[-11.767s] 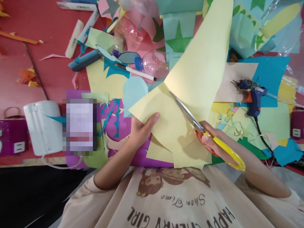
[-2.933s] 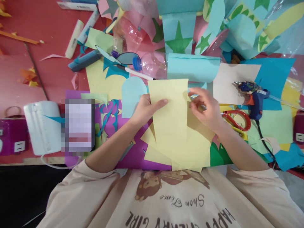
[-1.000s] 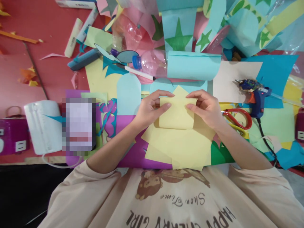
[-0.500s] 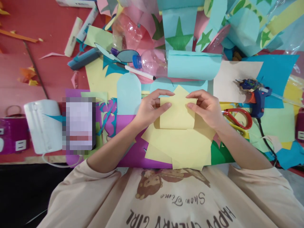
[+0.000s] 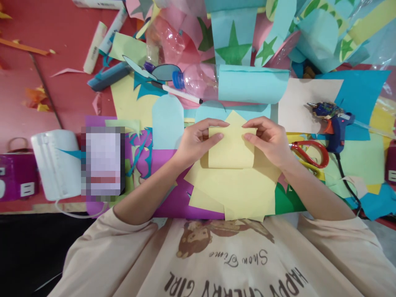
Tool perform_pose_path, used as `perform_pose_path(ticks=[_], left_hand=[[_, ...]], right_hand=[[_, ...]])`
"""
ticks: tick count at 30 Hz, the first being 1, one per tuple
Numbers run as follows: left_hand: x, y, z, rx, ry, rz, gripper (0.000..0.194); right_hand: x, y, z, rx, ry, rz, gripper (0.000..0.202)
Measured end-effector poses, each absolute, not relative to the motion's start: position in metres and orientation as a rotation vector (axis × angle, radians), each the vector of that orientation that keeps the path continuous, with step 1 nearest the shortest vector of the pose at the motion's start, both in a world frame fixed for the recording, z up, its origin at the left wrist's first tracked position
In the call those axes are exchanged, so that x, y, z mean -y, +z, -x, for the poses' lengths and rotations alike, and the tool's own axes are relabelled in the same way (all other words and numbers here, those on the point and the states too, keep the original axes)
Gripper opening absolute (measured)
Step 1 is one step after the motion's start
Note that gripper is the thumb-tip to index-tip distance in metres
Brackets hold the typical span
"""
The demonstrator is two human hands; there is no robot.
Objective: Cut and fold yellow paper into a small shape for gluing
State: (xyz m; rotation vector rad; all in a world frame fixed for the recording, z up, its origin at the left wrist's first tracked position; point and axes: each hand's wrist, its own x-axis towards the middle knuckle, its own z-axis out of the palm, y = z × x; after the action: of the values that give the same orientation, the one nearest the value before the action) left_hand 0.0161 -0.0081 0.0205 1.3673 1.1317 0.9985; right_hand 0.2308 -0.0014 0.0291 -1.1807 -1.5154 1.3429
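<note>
Between my hands is a pale yellow sheet of paper (image 5: 232, 150), bent over on itself with its curved fold toward me. My left hand (image 5: 198, 140) pinches its upper left edge between thumb and fingers. On the opposite side, my right hand (image 5: 267, 138) pinches the upper right edge the same way. A pointed yellow corner shows beyond the bent edge. Beneath lie more yellow paper sheets (image 5: 238, 194), overlapping at angles. Just past my hands rests a clear plastic bottle (image 5: 201, 80) wrapped partly in light blue paper (image 5: 253, 84).
Red-handled scissors (image 5: 312, 153) and a blue glue gun (image 5: 335, 128) with a black cord lie to the right. A marker (image 5: 182, 94) sits before the bottle. At left are a white device (image 5: 55, 165) and a blurred-out phone (image 5: 103, 161). Paper cutouts (image 5: 233, 45) crowd the back.
Almost nothing differs. My left fingertips have shifted very slightly right along the paper's upper edge; my right hand keeps its place.
</note>
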Motion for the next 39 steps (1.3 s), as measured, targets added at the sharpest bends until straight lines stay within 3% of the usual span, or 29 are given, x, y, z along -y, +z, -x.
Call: perform_pose_path(ticks=[39], left_hand=[[0.0054, 0.0174, -0.0153, -1.095, 1.082, -1.48, 0.015]], right_hand=[[0.0017, 0.0308, -0.2307, 1.445, 1.401, 1.162, 0.013]])
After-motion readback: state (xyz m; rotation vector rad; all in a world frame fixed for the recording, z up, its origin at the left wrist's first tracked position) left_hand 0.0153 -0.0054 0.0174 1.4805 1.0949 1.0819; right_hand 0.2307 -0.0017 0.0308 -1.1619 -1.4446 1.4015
